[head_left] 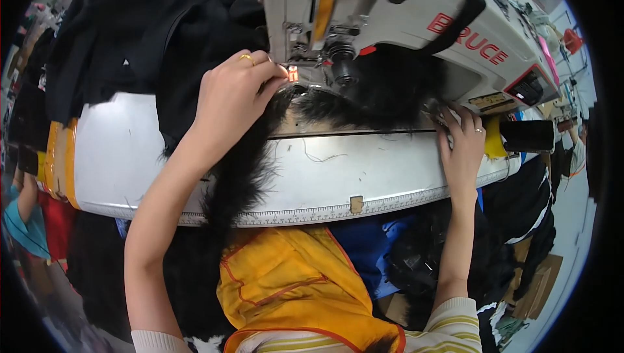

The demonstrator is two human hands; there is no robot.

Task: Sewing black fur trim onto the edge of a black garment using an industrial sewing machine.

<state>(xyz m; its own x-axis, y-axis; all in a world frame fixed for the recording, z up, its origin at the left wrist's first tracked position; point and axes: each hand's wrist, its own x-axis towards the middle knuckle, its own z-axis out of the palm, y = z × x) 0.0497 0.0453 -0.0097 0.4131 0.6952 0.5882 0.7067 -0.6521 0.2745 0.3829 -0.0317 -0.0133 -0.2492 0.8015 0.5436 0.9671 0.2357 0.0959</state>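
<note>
A white sewing machine stands across the table, its needle area lit. My left hand, with a ring on it, reaches up beside the lit presser foot. Its thumb and fingertips are pinched together there; what lies between them is too small to tell. A strip of black fur trim hangs from below this hand over the table's front edge. More black fur bunches under the machine arm. At its right end my right hand is closed, fingers bent over a small shiny thing I cannot make out.
Black fabric is heaped on the far left. The white tabletop carries loose threads and a ruler strip along its front edge. A dark phone-like object sits at the right. An orange apron covers my lap.
</note>
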